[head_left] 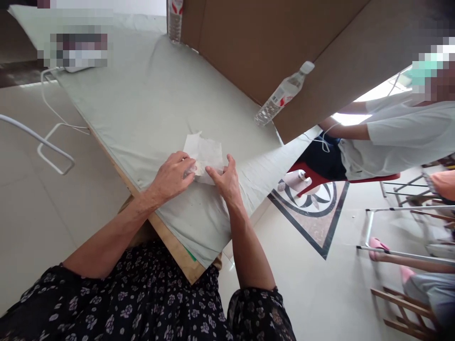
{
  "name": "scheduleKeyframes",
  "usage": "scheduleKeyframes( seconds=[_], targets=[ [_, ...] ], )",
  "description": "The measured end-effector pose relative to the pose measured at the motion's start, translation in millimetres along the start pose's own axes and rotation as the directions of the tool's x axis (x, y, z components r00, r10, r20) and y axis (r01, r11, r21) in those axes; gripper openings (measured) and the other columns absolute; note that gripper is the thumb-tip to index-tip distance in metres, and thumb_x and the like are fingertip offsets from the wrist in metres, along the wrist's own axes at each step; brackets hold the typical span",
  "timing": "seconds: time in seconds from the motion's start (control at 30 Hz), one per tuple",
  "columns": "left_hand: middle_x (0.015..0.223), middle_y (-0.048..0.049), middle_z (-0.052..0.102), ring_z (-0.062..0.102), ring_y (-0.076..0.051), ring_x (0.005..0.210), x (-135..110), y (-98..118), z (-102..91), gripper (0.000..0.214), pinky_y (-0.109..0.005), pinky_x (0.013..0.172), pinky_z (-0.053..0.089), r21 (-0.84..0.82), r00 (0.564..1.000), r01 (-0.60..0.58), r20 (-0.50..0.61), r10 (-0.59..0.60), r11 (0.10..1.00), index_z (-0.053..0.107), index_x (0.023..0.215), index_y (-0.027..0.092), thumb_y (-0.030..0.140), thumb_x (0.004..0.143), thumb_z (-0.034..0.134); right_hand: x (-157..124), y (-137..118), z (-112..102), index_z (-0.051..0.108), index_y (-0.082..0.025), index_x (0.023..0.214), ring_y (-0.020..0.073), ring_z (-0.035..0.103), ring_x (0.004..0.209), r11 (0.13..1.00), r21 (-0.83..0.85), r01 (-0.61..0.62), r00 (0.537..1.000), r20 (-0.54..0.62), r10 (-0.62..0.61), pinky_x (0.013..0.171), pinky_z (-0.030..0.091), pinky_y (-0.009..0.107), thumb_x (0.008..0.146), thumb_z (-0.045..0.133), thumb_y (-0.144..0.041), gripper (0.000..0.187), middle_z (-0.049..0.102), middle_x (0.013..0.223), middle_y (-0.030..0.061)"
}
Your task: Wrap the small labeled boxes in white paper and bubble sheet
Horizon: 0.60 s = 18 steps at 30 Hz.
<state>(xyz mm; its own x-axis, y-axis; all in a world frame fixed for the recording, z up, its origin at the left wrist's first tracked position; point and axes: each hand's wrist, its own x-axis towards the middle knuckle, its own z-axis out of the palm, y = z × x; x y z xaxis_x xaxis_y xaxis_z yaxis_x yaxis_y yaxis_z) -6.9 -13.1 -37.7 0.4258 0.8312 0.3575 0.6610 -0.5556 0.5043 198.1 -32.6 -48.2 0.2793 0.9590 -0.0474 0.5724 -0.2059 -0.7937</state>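
A thin white sheet of paper (206,148), like a tissue, lies on the cloth-covered table near its front corner. On its near part sits a small pale, crumbly-looking clump (198,167), too indistinct to name. My left hand (173,176) curls its fingers at the left side of this clump; what its fingertips enclose is partly hidden. At the sheet's right edge is my right hand (225,182), thumb and index finger spread apart, the thumb resting close to the clump. The other fingers of that hand are partly hidden.
A clear bottle (280,97) leans by a large cardboard panel (249,47); another bottle (175,23) stands farther back. A white device (83,61) with a cable sits at the far left. A person in a white shirt (398,137) sits to the right beyond the panel.
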Motion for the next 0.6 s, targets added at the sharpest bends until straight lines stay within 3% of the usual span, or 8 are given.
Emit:
scheduleKeyframes(
  seconds=[0.07, 0.2, 0.4, 0.6],
  targets=[
    [0.118, -0.0131, 0.067, 0.063, -0.028, 0.111, 1, 2, -1.6, 0.025, -0.041, 0.097, 0.056, 0.012, 1.000, 0.003, 0.026, -0.004, 1.000, 0.073, 0.110, 0.017, 0.022, 0.092, 0.057, 2, 2, 9, 0.033, -0.015, 0.158, 0.0290, 0.068, 0.106, 0.995, 0.042, 0.087, 0.995, -0.044, -0.085, 0.094, 0.054, 0.044, 0.082, 0.071, -0.061, 0.097, 0.069, 0.126, 0.0179],
    [0.116, -0.0127, 0.066, 0.062, -0.029, 0.110, 6, 4, -4.8, 0.022, -0.042, 0.098, 0.054, 0.033, 0.995, 0.019, 0.094, -0.022, 0.999, 0.075, 0.105, 0.019, 0.024, 0.093, 0.057, -1, -3, 14, 0.032, -0.013, 0.158, 0.0189, 0.060, 0.070, 0.980, 0.039, 0.195, 0.980, -0.043, -0.194, 0.075, 0.053, 0.037, 0.090, 0.063, -0.045, 0.081, 0.067, 0.085, 0.0013],
    [0.114, -0.0124, 0.063, 0.062, -0.027, 0.108, 12, 4, -4.2, 0.021, -0.041, 0.097, 0.054, 0.001, 0.988, 0.041, 0.152, -0.041, 0.999, 0.075, 0.102, 0.018, 0.023, 0.090, 0.059, -3, -23, 13, 0.041, -0.015, 0.155, 0.0160, 0.060, 0.071, 0.968, 0.136, 0.209, 0.977, -0.071, -0.201, 0.077, 0.052, 0.034, 0.087, 0.066, -0.032, 0.074, 0.067, 0.081, -0.0019],
    [0.110, -0.0121, 0.063, 0.062, -0.025, 0.102, 15, 6, -4.3, 0.019, -0.038, 0.092, 0.055, -0.042, 0.981, 0.064, 0.184, -0.056, 0.997, 0.074, 0.101, 0.016, 0.020, 0.091, 0.058, -3, -35, 21, 0.036, -0.015, 0.159, 0.0155, 0.064, 0.072, 0.967, 0.168, 0.193, 0.981, -0.043, -0.188, 0.079, 0.054, 0.033, 0.088, 0.064, -0.030, 0.078, 0.071, 0.084, -0.0010]
  ],
)
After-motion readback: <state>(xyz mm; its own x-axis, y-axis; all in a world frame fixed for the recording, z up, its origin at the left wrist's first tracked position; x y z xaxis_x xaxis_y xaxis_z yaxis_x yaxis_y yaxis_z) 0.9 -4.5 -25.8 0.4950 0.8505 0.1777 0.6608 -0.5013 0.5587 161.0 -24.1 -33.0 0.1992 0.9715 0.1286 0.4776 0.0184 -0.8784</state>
